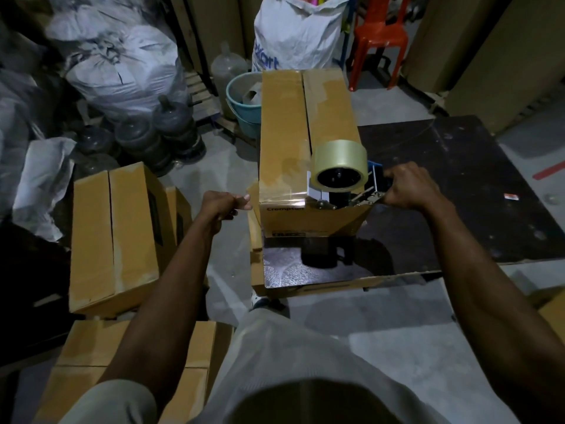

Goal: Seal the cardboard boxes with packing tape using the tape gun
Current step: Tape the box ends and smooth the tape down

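R hand (pixel 409 186) grips tape gun (pixel 337 179) at box (pixel 284 133) edge.

**A:** Really dim shot, the edges at 7 to 9 o'clock go almost black. White sacks (pixel 122 62) at 10 o'clock catch the most light, but they're smeary.

**B:** Yep, plus a shiny glare patch on the dark tabletop (pixel 458 185) at 6 o'clock of the cardboard box (pixel 305 117). Fisheye bend at the rim, white garment (pixel 305 362) at 6 is soft.
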